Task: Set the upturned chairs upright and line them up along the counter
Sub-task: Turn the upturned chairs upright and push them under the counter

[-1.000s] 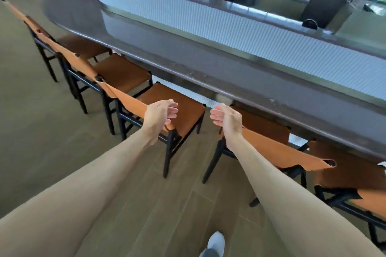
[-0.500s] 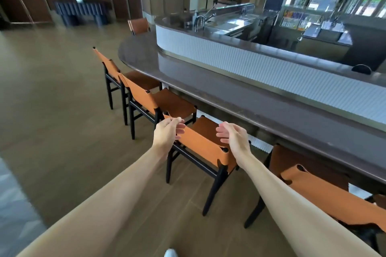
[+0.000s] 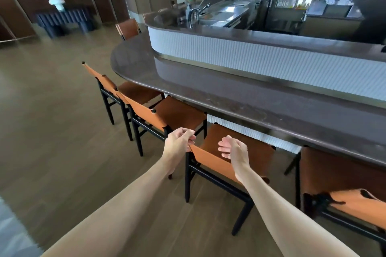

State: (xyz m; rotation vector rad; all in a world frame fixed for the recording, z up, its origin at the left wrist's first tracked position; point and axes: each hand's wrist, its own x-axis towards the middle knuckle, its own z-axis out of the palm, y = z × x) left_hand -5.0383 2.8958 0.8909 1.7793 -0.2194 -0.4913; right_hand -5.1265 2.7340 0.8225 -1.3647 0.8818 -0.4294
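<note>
Several tan leather chairs with black frames stand upright in a row along the dark curved counter (image 3: 240, 98). My left hand (image 3: 179, 141) has its fingers curled over the top left corner of the nearest chair's backrest (image 3: 211, 161). My right hand (image 3: 232, 149) hovers just above the middle of that backrest with relaxed fingers and holds nothing. To the left stand a second chair (image 3: 175, 113) and a third chair (image 3: 133, 91). Another chair (image 3: 342, 181) stands to the right, its seat partly under the counter.
A further chair (image 3: 127, 29) stands at the far end of the counter. Behind the white ribbed counter wall (image 3: 271, 62) is a sink with a tap (image 3: 194, 13). Open wooden floor (image 3: 52, 121) spreads to the left, with a dark bench (image 3: 62, 20) at the back wall.
The view has lifted and swung left along the row. My right hand has come off the backrest's right post and now hovers over its middle. My left hand stays at the left corner.
</note>
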